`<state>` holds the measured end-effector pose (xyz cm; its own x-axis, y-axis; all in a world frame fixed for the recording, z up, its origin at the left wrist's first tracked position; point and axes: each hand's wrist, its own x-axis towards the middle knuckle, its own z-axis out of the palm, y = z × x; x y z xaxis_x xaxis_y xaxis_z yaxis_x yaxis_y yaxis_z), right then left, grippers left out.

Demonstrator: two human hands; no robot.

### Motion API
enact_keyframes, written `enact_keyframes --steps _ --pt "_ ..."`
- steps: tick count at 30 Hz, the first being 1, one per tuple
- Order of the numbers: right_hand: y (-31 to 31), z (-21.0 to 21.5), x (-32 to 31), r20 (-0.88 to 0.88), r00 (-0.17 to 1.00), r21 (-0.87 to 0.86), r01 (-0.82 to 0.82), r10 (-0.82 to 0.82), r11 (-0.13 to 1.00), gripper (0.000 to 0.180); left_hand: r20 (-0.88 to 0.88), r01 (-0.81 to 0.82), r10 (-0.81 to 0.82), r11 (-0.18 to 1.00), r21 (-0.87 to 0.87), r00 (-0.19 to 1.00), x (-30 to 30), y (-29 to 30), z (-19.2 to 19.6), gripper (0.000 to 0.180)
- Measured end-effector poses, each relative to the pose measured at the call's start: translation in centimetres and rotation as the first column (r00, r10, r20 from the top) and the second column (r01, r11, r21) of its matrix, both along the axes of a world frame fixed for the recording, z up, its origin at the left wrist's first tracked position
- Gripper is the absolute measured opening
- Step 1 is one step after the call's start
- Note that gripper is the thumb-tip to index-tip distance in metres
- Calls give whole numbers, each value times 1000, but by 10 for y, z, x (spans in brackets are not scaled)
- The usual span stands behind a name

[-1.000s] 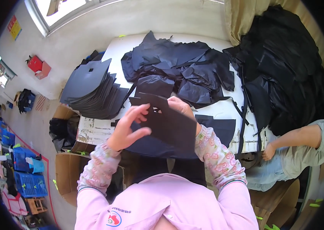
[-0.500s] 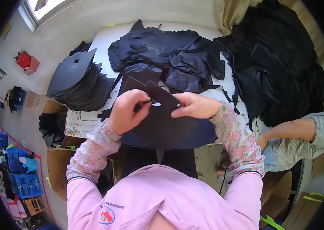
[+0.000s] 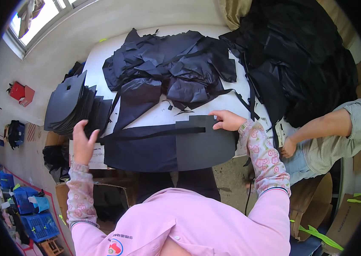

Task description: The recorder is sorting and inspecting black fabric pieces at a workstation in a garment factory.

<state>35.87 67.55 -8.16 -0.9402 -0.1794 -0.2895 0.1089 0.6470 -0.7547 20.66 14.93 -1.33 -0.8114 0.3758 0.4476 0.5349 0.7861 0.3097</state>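
A flat dark grey stiff panel [image 3: 204,145] lies on a dark navy fabric piece [image 3: 140,149] at the near edge of the white table [image 3: 103,51]. My right hand [image 3: 227,120] rests on the panel's far right corner, fingers pressing it down. My left hand [image 3: 83,141] hovers open, fingers spread, beside a stack of dark stiff panels [image 3: 71,106] at the table's left end. A thin black strap [image 3: 154,134] crosses the navy piece.
A heap of loose black fabric pieces [image 3: 172,64] covers the table's middle, and a bigger black pile [image 3: 300,59] sits at right. Another person's arm in a striped sleeve [image 3: 338,123] reaches in from the right. Blue crates [image 3: 31,209] and a cardboard box [image 3: 103,200] stand on the floor at left.
Both hands held a dark panel up in front of me; now the panel lies flat on the navy fabric, the right hand stays on it and the left has swung out toward the stack.
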Motion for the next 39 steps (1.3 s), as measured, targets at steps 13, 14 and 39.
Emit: enact_keyframes --steps 13,14,39 --pt "-45 49 15 -172 984 136 66 -42 988 64 877 830 -454 420 366 -157 -15 319 -43 68" --pt "-46 51 17 -198 979 164 84 -51 983 64 879 853 -441 373 366 -184 -15 322 -48 69" --pt "-21 -10 -46 -377 753 27 591 -540 806 42 424 909 -806 340 -240 413 91 230 -106 95"
